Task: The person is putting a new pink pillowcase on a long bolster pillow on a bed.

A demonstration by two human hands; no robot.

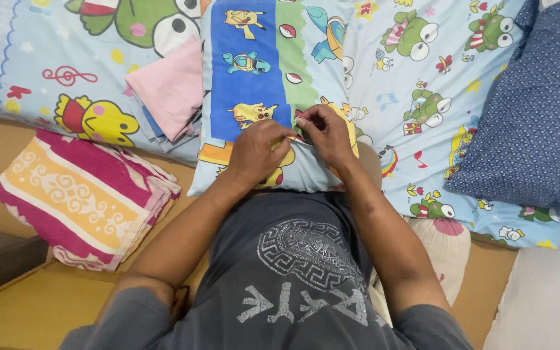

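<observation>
A pillow [260, 78] in a colourful cartoon-print case with blue and green stripes lies in front of me, its near end on my lap. My left hand [257, 152] and my right hand [326, 135] meet at the pillow's near edge. The fingertips of both hands pinch the case fabric there, close together. What lies between the fingertips is too small to make out. My grey printed shirt [299, 272] fills the bottom of the view.
A pale blue cartoon-print bedsheet [416, 84] covers the mattress beyond. A folded pink cloth [170, 87] sits on a small stack at left. A folded pink, yellow and white blanket [82, 194] lies at lower left. A dark blue dotted pillow [539, 110] is at right.
</observation>
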